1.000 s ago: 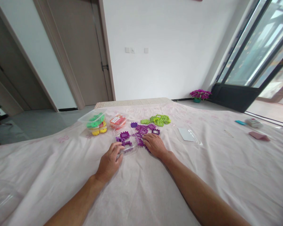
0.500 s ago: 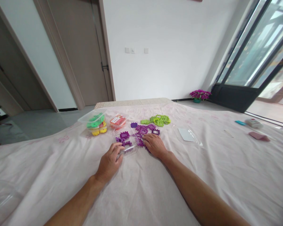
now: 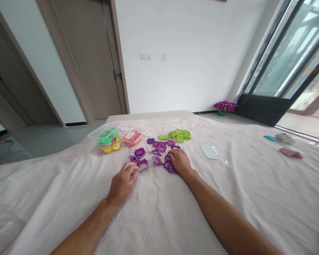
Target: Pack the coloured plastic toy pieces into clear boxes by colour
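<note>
A clear plastic box (image 3: 149,173) with a few purple interlocking pieces (image 3: 140,152) in it lies on the cloth. My left hand (image 3: 124,180) is closed on the box's near left rim, fingertips over the edge. To the right of the box, loose purple pieces (image 3: 159,146) are spread in a pile. My right hand (image 3: 181,162) rests on the right side of that pile, its fingers curled down around a purple piece. The palm hides most of what lies under it. One flat dark purple square (image 3: 150,141) sits behind the box.
Lime-green pieces (image 3: 181,135) lie behind the pile. At the left stand a box of green pieces (image 3: 107,136) on yellow ones and a box of red pieces (image 3: 133,136). A clear lid with a white card (image 3: 210,151) lies right. A pink cloth (image 3: 291,153) is farther right.
My right hand has moved a little to the right across the purple pile, uncovering pieces between it and the box. My left hand stays at the box.
</note>
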A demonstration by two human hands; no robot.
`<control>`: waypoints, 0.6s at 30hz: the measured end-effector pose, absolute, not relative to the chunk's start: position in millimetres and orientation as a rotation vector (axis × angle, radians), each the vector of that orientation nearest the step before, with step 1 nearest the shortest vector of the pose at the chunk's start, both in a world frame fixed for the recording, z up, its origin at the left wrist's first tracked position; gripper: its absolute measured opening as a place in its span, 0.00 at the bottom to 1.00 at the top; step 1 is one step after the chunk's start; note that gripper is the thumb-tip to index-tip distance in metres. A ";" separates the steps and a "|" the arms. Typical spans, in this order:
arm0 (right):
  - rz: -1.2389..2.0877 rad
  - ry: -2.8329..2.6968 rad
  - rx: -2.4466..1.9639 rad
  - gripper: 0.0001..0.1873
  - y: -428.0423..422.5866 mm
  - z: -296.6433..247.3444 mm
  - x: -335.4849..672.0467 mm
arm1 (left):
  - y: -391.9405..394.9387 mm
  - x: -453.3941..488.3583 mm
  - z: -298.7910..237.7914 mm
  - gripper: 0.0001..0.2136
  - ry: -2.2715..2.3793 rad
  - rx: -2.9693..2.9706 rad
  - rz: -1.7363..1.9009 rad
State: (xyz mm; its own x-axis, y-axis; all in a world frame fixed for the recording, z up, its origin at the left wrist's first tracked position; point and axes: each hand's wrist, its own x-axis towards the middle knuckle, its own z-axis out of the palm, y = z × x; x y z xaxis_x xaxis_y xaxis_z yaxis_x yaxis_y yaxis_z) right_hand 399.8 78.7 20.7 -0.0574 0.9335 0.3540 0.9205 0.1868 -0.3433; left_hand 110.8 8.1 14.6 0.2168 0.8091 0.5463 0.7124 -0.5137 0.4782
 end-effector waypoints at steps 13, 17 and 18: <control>0.070 -2.015 -1.593 0.17 78.1 25.1 400.0 | 8.5 111.5 15.2 0.08 1.472 2.356 1.194; 0.082 -2.001 -1.611 0.14 77.1 25.9 399.3 | 8.6 111.6 15.9 0.08 1.470 2.363 1.191; 0.076 -2.000 -1.622 0.15 77.0 26.0 399.2 | 8.6 111.7 16.0 0.08 1.469 2.362 1.187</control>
State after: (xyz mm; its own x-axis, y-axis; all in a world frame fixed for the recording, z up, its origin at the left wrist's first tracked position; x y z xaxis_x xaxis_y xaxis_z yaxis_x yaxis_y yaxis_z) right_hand 399.2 77.0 26.0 -0.1137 0.9173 0.3817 0.8856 0.2677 -0.3796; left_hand 111.7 8.6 16.0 0.2224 0.8021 0.5542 0.7102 -0.5227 0.4715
